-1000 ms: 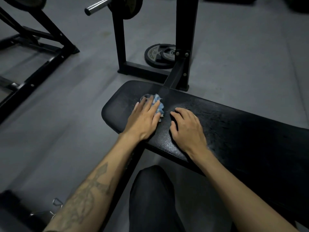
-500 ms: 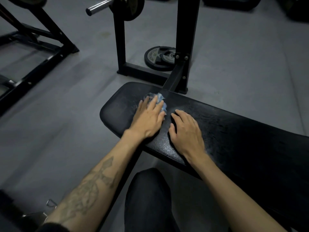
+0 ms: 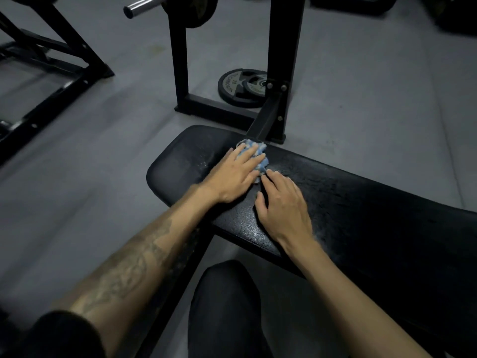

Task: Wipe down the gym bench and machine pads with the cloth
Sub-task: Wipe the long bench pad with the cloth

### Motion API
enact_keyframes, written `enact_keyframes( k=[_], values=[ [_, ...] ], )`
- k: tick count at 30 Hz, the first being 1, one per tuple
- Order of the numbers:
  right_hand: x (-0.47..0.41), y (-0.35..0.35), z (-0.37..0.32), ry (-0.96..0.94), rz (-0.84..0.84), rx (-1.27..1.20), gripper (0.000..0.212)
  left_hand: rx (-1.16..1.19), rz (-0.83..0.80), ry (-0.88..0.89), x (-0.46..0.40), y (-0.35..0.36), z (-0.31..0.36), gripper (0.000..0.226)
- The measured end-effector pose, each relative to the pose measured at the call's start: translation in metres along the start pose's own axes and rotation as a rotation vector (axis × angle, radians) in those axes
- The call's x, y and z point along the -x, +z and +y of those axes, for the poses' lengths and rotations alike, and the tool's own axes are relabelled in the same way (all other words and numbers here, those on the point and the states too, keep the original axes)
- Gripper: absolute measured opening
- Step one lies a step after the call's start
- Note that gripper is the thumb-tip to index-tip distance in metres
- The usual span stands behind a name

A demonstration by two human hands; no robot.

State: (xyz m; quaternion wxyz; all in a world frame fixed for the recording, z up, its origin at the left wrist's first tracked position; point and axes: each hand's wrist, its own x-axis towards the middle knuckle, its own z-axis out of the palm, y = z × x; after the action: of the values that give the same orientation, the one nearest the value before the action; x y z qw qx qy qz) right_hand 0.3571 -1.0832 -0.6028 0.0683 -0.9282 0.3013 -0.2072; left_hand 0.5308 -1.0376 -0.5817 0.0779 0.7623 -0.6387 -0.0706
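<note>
The left hand (image 3: 233, 174) lies flat on a blue and white cloth (image 3: 258, 157), its fingers straight and spread, pressing the cloth onto the black padded bench (image 3: 361, 210). The cloth sits bunched near the far edge of the bench, toward its rounded left end, and shows past the fingertips and along the right side of the hand. The right hand (image 3: 284, 206) rests on the bench just beside the left, holding nothing, fingers loosely bent with the tips on the pad and close to the cloth's near edge. The pad around the hands has a faint sheen. Behind the bench stands a black rack (image 3: 277, 60), and a weight plate (image 3: 241, 87) lies flat on the grey floor (image 3: 374, 86) beside the rack's base. A steel bar end (image 3: 140, 6) sticks out at the top. A dark trouser knee (image 3: 224, 301) shows below the bench's near edge.
</note>
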Motion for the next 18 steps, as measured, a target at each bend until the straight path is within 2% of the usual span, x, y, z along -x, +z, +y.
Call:
enact_keyframes(
  k=[2, 6, 7, 9, 12, 13, 16, 18],
  values=[
    [0.0, 0.0, 0.0, 0.009, 0.001, 0.015, 0.051, -0.004, -0.004, -0.004, -0.008, -0.006, -0.013, 0.057],
    [0.001, 0.0, 0.0, 0.011, -0.007, 0.013, 0.052, -0.016, 0.026, -0.271, -0.031, -0.01, -0.007, 0.054],
    [0.0, 0.0, 0.0, 0.011, -0.008, 0.012, 0.052, -0.022, 0.023, -0.259, -0.033, -0.007, 0.001, 0.055],
    [0.0, 0.0, 0.0, 0.01, 0.001, 0.005, 0.051, -0.019, 0.007, -0.129, -0.03, 0.0, 0.011, 0.054],
    [0.0, 0.0, 0.0, 0.003, -0.004, -0.001, 0.05, -0.004, -0.012, -0.001, -0.03, -0.003, 0.0, 0.053],
    [0.0, 0.0, 0.001, 0.004, -0.009, -0.002, 0.05, -0.005, 0.003, -0.036, -0.034, -0.004, -0.007, 0.053],
    [0.0, -0.002, 0.001, 0.011, -0.013, -0.01, 0.049, -0.007, 0.087, -0.288, -0.044, -0.004, -0.012, 0.053],
    [0.0, -0.002, 0.001, 0.007, -0.011, -0.004, 0.051, -0.006, 0.108, -0.316, -0.042, -0.001, -0.001, 0.053]
  ],
)
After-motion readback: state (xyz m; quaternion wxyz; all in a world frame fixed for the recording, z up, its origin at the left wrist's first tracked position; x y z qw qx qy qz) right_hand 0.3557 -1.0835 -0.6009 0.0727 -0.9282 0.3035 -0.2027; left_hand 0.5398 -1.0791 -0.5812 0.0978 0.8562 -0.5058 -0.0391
